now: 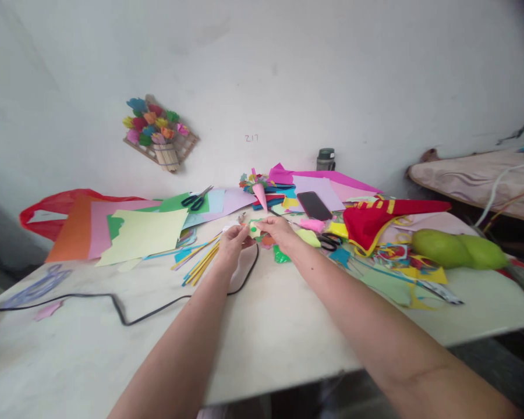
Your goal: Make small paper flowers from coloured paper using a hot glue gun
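Above the counter (288, 326), near its middle, the person's left grip (232, 240) and right grip (279, 230) meet, fingertips pinching a small pale paper piece (254, 229) with a green dot between them. Just beside the left grip lies a fan of blue and yellow sticks (202, 265); the left forearm crosses over a black cord (152, 317) that trails in from the left edge. By the right grip are a glossy green packet (281, 255), a pink packet (313, 224) and black-handled scissors (330, 241). A phone (314, 205) lies a little further back. Well to the left, a pale yellow sheet (144, 235) overlaps other coloured papers, with a second pair of scissors (196, 199) on the stack. To the right, a red cloth item (371, 224) with yellow trim lies near a green fruit-like object (458, 250). Behind the grips, a pink paper cone (259, 195) holds small paper flowers (252, 179). A capped dark flask (326, 159) stands by the wall, where a stick-sided holder (166, 157) is filled with bright flowers (155, 122).
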The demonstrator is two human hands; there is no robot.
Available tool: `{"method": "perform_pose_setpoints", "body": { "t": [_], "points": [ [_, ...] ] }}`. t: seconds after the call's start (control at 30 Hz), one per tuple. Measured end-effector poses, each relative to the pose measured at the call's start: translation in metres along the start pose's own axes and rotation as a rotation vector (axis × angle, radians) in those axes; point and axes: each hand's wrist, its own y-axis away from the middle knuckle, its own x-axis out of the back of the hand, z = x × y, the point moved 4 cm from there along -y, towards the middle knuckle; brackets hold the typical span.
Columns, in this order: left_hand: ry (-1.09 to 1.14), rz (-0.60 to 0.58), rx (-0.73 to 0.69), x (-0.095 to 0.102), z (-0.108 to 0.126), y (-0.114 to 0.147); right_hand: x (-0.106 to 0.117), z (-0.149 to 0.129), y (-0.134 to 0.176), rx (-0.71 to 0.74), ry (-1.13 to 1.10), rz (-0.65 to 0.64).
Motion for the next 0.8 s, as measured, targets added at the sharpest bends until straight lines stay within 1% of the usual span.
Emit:
{"method": "perform_pose_setpoints", "body": {
  "t": [0.17,0.33,0.53,0.7,0.8],
  "points": [
    [-0.005,-0.046,0.015,0.0,0.002,0.001,0.0,-0.005,0.003,-0.011,-0.053,0.012],
    [-0.014,-0.064,0.008,0.002,0.003,-0.001,0.0,-0.009,0.005,-0.036,-0.076,0.013],
    [-0.022,-0.01,-0.065,0.001,0.004,-0.002,0.003,-0.003,-0.002,-0.022,-0.105,0.011],
    [-0.045,0.028,-0.099,0.001,0.003,-0.003,0.001,0.003,-0.004,-0.081,-0.058,-0.046],
    [-0.056,0.039,-0.1,0.001,0.002,-0.004,0.0,0.002,-0.001,-0.096,-0.04,-0.041]
  ]
}}
